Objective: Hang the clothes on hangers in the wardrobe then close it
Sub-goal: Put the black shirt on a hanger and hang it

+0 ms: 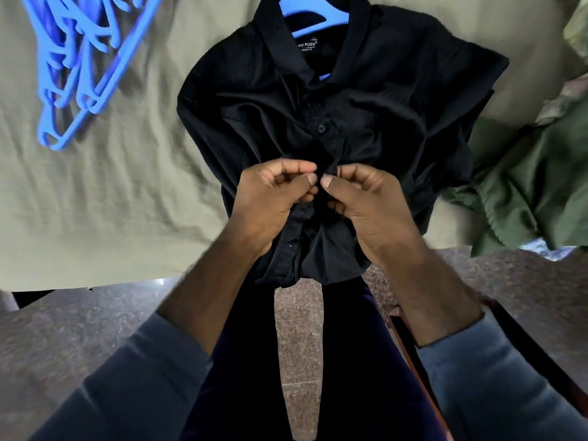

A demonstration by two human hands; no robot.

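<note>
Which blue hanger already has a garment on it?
The blue hanger at top centre, inside the collar of the black shirt. The other hangers lie bare in a pile at upper left.

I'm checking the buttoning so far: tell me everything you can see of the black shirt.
The shirt lies front up on the olive sheet, hem hanging off its edge. It is black, smooth cloth, collared and crumpled, with sleeves bunched at the sides. A blue hanger sits inside the collar, by a white-lettered label. One button shows on the chest, another lower down. The left hand and right hand pinch the front placket midway.
</note>
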